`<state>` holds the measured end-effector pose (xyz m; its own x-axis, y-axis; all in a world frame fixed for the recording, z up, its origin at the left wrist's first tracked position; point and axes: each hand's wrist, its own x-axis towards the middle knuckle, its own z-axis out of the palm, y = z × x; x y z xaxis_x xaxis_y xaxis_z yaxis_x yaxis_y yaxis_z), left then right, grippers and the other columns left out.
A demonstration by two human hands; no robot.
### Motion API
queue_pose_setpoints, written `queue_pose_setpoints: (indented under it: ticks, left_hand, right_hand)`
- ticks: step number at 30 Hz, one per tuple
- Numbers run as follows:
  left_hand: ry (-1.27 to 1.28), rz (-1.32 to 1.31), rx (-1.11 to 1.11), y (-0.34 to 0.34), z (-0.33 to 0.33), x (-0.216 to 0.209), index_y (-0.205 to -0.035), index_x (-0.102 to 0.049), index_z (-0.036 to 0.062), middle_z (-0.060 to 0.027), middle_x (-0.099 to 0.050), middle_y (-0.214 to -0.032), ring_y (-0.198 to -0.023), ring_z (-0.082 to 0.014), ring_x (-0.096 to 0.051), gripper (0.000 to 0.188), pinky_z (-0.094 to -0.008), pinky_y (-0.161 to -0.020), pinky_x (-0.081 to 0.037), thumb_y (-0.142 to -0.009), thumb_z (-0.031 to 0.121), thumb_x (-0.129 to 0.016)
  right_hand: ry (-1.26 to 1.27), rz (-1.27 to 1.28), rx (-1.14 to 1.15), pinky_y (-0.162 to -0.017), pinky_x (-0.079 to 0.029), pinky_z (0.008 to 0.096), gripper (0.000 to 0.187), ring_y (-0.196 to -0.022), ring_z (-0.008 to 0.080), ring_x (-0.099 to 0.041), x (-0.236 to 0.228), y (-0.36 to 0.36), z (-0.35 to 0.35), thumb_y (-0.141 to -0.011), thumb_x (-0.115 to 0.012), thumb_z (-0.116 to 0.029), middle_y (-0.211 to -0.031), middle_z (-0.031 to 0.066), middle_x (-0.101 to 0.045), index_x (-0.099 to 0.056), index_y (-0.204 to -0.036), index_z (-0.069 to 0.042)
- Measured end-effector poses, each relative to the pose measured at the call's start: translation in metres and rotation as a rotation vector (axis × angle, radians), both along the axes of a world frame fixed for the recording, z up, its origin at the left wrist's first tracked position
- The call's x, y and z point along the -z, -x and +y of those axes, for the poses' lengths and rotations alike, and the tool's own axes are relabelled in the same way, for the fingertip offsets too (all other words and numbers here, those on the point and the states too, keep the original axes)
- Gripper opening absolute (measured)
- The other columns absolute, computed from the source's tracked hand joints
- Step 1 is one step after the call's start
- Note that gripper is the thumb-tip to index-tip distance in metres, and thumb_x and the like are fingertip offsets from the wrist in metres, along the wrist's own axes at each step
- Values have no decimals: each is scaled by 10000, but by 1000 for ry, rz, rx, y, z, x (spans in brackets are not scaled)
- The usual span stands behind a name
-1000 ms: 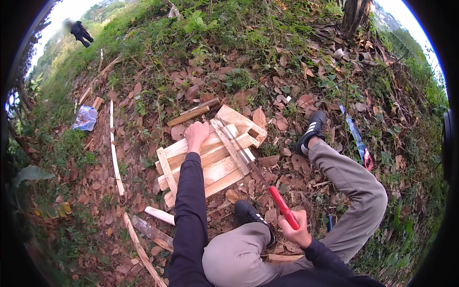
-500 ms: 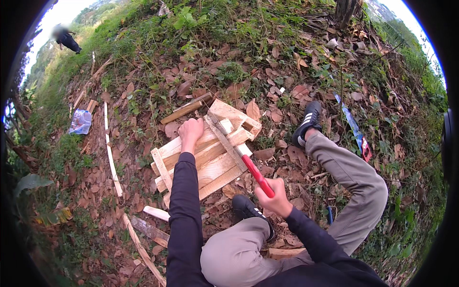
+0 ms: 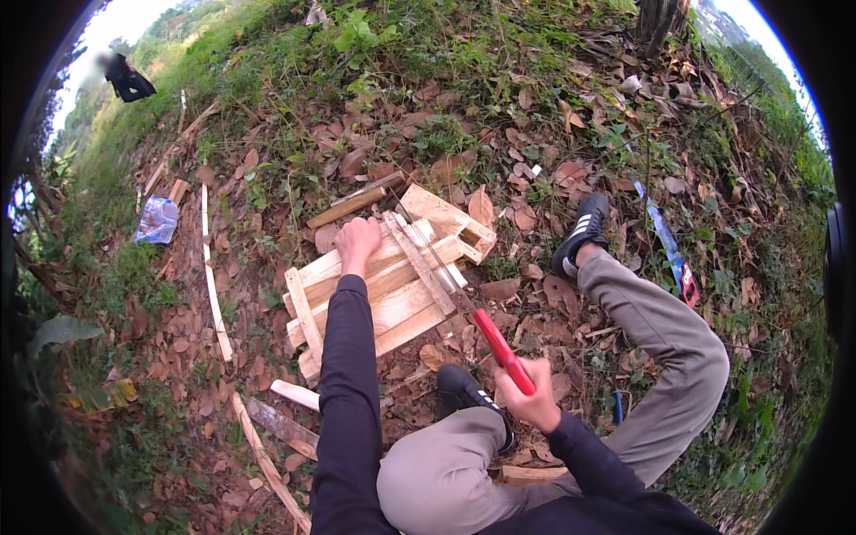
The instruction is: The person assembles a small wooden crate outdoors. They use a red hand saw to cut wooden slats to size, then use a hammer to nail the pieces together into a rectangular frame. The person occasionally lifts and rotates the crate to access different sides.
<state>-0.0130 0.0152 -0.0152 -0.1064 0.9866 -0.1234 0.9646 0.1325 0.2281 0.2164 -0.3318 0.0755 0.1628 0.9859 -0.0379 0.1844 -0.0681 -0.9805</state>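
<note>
My right hand (image 3: 532,397) is wrapped round the red handle of a hand saw (image 3: 501,348). Its narrow blade reaches up and left, over the end of a pale wooden panel (image 3: 397,308) made of boards with a cross strip (image 3: 421,263) near its right end. The blade lies alongside that strip. My left hand (image 3: 358,242) is closed on the panel's far edge, fingers curled down; the fingertips are hidden. Beyond the strip, a piece of board (image 3: 446,218) rests against other short wood. A wooden stick (image 3: 352,205) lies just past my left hand.
My shoes (image 3: 584,230) flank the work on the right and near side. Long wood strips (image 3: 211,276) and offcuts (image 3: 296,394) lie left. A clear plastic bag (image 3: 157,220) sits farther left, a blue-and-red sleeve (image 3: 664,236) right. Another person (image 3: 130,80) stands far left.
The saw and my right hand have drawn back toward me and slightly right. My left hand keeps its place on the panel. The distant person has shifted posture.
</note>
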Motion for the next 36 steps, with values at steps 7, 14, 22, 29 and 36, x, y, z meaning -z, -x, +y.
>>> queue_pose_setpoints:
  ticks: [7,14,22,29,36]
  left_hand:
    - [64,5,65,-16,-11,-2,-1062,-722,-45,-299,-679,-1109,-1099,-422,-649,542,-477,-971,-486,-968,387,-407]
    - [15,0,37,-13,-3,-14,-1045,-730,-34,-289,-684,-1107,-1083,-427,-653,530,-480,-959,-493,-963,383,-413]
    - [73,-19,48,-18,-19,-21,-1074,-723,-24,-284,-683,-1123,-1096,-410,-655,524,-478,-955,-494,-952,392,-430]
    - [38,-35,58,-6,-10,-14,-1064,-721,-42,-304,-679,-1107,-1088,-427,-652,541,-487,-965,-487,-948,399,-430]
    - [36,-20,39,-18,-15,-14,-1047,-730,-32,-305,-682,-1087,-1081,-420,-656,530,-481,-950,-496,-952,397,-433]
  right_hand:
    - [-86,-99,-8,-433,-317,303,278,-438,71,-400,24,6,49,-835,-602,-75,-485,13,-400,-477,-596,-10]
    - [-92,-44,15,-451,-379,325,186,-395,130,-491,-7,-5,-23,-780,-628,-58,-466,61,-436,-548,-619,-9]
    - [-46,-53,18,-444,-309,288,270,-455,51,-414,5,11,26,-837,-624,-93,-491,-23,-441,-498,-606,-31]
    - [43,-102,-70,-458,-395,298,207,-404,116,-472,-21,-18,-46,-778,-610,-56,-483,61,-462,-517,-599,-11]
    - [-59,-71,2,-441,-327,342,244,-430,131,-442,17,8,61,-807,-615,-77,-481,78,-409,-493,-611,0]
